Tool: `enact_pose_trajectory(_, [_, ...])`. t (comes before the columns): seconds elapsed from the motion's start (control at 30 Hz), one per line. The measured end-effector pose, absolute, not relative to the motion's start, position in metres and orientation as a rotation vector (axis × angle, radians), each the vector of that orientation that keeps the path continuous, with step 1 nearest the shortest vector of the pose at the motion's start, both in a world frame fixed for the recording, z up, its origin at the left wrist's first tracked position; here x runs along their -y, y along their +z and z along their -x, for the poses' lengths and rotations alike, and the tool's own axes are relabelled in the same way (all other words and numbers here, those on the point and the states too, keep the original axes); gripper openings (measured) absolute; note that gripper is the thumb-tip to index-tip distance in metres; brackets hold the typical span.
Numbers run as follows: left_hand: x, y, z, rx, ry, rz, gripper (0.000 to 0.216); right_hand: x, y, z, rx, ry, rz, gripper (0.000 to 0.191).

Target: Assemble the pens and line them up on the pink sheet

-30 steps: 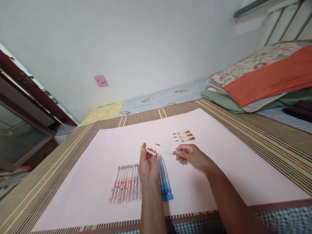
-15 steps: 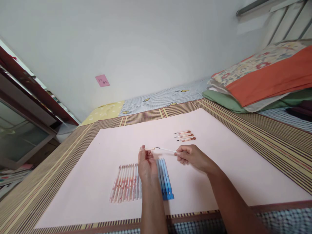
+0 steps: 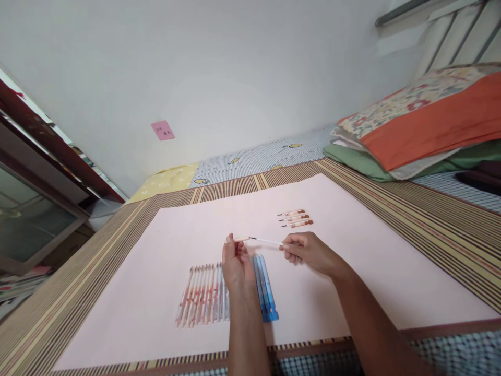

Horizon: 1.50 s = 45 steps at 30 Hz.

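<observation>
My left hand (image 3: 238, 266) is closed around a slim cream pen barrel (image 3: 242, 239), its end pointing right. In my right hand (image 3: 303, 249) a thin white pen refill (image 3: 270, 242) is pinched at its right end. The refill's dark tip meets the barrel's end; whether it has entered, I cannot tell. Beneath my left wrist lies a row of several pale, pink-patterned pens (image 3: 201, 295), partly hidden by the arm. Beside it are several blue pens (image 3: 266, 287). Beyond my right hand lie three cream pen pieces with brown ends (image 3: 295, 217) and dark tips.
A large pale pink sheet (image 3: 129, 292) lies on a striped mat (image 3: 97, 271). Folded orange and floral bedding (image 3: 430, 120) is piled at the right. A pink note (image 3: 162, 130) is stuck to the white wall. At the left stands a glass-fronted cabinet (image 3: 31, 214).
The small gap between the refill's dark tip and the cream barrel's end has closed. The camera view has shifted slightly; the pens on the sheet lie as before.
</observation>
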<state>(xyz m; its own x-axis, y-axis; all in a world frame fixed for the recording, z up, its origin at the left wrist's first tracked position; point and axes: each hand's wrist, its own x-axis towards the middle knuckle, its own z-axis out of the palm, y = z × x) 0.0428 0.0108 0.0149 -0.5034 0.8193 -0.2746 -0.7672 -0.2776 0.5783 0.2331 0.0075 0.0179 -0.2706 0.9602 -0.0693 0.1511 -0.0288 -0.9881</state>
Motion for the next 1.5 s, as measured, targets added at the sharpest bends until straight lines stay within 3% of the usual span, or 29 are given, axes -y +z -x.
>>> enact_pose_trajectory(0.67, [-0.012,0.009,-0.042,-0.851,1.963,-0.107,0.009,-0.009,0.015,-0.237,1.51,1.384,1.215,0.024])
enact_pose_trajectory(1.23, [-0.008,0.016,-0.045,-0.935,1.96,-0.25,0.025,-0.008,0.014,-0.235,1.509,1.371,1.236,0.021])
enact_pose_trajectory(1.5, [-0.011,0.01,-0.058,-0.925,1.799,-0.323,0.031,-0.006,0.02,-0.234,1.611,1.193,1.224,0.022])
